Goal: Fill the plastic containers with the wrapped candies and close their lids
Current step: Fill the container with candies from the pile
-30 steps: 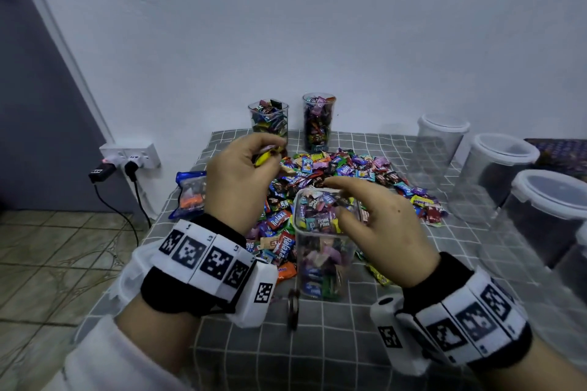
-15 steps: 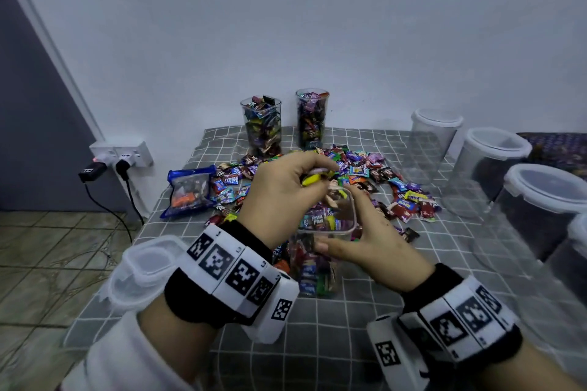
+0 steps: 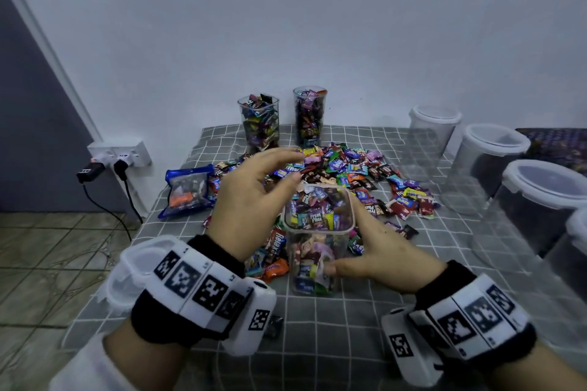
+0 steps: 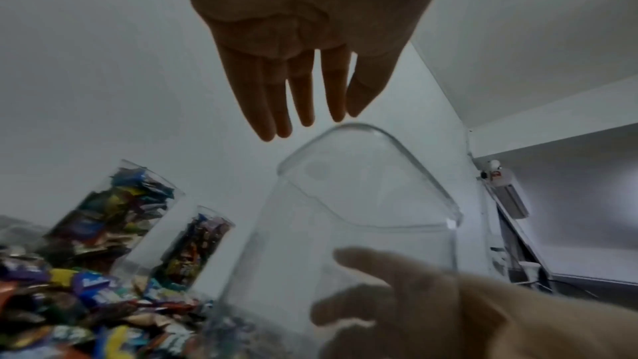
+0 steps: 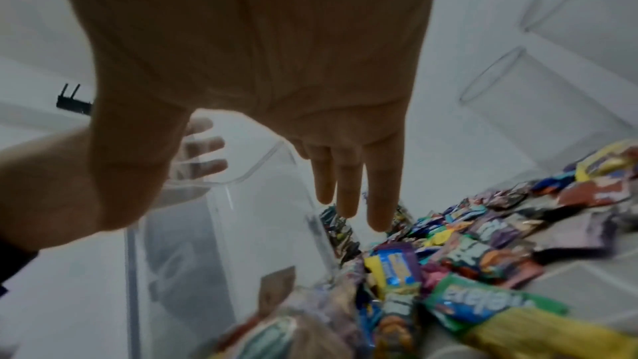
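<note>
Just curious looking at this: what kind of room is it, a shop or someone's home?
Probably a plain home room: a checked cloth on the table, a wall socket and a tiled floor.

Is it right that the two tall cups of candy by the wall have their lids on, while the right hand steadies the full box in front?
Not quite. The two tall cups by the wall are open, with no lids on them, as the head view shows. The rest holds: the right hand steadies the full box in front.
</note>
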